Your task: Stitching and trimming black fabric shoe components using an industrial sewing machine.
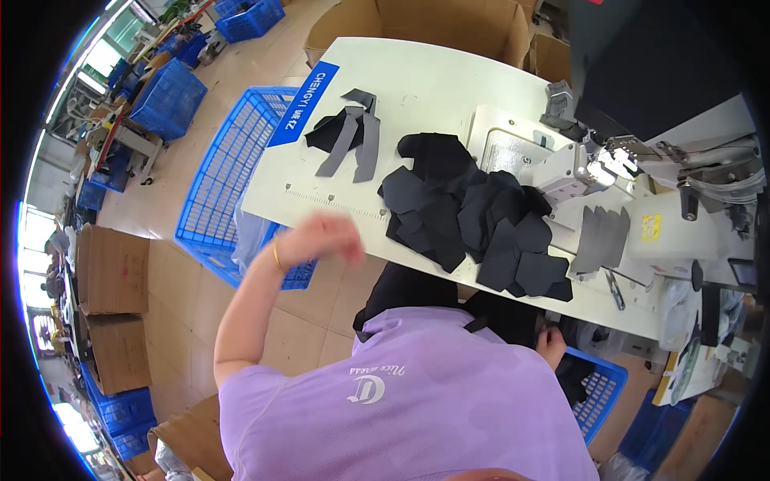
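Note:
My left hand (321, 240) hangs over the front left edge of the white sewing table (417, 72), its bent fingers smeared by motion. Low on the right, beneath the table's front edge, my right hand (551, 346) is beside a blue basket (605, 393) with dark cloth pieces in it; its fingers are partly hidden. A loose heap of black cut fabric pieces (433, 208) covers the middle of the tabletop. Farther left lie grey fabric strips (366, 148) on a few black pieces. A stack of grey pieces (601, 239) rests near the sewing machine (573, 172).
Metal snips or tweezers (615, 290) lie near the table's front right. Another blue basket (212, 192) stands against the table's left side. A large open cardboard box (425, 28) is behind the table. Stacked cartons (112, 272) and blue crates (168, 100) line the left.

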{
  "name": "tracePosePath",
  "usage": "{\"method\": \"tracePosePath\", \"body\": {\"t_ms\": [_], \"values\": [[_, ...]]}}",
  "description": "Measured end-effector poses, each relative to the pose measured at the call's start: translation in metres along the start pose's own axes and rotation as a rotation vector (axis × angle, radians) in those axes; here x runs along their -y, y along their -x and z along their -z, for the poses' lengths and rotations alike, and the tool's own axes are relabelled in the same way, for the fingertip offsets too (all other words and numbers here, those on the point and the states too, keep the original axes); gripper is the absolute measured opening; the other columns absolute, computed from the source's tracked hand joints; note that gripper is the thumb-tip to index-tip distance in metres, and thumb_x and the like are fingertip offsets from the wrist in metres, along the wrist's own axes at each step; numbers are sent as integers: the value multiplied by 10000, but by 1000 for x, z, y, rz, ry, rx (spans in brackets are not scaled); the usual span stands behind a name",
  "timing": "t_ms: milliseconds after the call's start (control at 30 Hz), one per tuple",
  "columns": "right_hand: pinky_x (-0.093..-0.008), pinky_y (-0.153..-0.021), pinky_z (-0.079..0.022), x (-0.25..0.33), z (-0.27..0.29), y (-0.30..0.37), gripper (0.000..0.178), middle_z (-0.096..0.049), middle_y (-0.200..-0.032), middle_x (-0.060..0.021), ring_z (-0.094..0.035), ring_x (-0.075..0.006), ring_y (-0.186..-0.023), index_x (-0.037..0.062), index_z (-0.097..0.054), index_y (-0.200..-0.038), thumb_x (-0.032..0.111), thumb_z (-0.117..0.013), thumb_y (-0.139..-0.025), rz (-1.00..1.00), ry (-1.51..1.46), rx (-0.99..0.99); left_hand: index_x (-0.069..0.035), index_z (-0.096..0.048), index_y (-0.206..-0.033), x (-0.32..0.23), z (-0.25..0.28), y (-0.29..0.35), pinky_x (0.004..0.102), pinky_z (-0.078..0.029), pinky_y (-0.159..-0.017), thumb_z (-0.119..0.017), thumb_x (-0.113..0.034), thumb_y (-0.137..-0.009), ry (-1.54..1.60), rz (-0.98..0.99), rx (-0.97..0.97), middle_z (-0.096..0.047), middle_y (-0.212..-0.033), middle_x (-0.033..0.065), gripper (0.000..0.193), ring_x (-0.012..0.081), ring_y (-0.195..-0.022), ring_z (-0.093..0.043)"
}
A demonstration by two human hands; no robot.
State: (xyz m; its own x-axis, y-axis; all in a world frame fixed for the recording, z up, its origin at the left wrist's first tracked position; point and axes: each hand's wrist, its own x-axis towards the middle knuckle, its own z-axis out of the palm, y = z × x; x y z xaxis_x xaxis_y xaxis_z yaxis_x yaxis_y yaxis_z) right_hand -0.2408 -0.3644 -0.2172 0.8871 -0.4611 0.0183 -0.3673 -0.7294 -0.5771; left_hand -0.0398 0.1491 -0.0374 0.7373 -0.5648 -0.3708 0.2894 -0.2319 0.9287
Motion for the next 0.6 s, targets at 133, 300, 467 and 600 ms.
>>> {"method": "tracePosePath", "body": {"t_ms": [133, 300, 467, 600], "values": [[-338, -518, -430, 143, 34, 3, 121, -567, -678, -127, -554, -280, -576, 12, -571, -731, -49, -675, -736, 757, -225, -40, -52, -468, -1368, -2, 66, -80, 436, -309, -1093, -561, -385, -949, -1159, -510, -860, -497, -1377, 159, 544, 309, -1310, -428], [-346, -550, -449, 217, 38, -43, 136, -585, -725, -125, -567, -288, -606, -1, -565, -770, -75, -663, -712, 908, -194, -192, -119, -316, -1486, 30, 96, -164, 568, -142, -1136, -489, -588, -913, -1364, -286, -833, -236, -1562, 152, 761, 344, -1445, -189], [-318, -602, -454, 191, 47, -60, 110, -602, -828, -118, -556, -239, -674, 0, -600, -886, -20, -651, -790, 620, -72, -269, -151, -340, -1480, 18, 105, -190, 571, -139, -1139, -465, -578, -925, -1488, -341, -714, -279, -1549, 128, 711, 336, -1431, -230], [-354, -735, -440, 157, 44, -56, 298, -593, -979, -107, -562, -261, -831, 19, -618, -1029, 139, -732, -782, 521, 83, -389, -117, -367, -1458, -9, 110, -185, 565, -142, -1130, -483, -518, -941, -1712, -505, -980, -324, -1523, 140, 665, 337, -1420, -248]]}}
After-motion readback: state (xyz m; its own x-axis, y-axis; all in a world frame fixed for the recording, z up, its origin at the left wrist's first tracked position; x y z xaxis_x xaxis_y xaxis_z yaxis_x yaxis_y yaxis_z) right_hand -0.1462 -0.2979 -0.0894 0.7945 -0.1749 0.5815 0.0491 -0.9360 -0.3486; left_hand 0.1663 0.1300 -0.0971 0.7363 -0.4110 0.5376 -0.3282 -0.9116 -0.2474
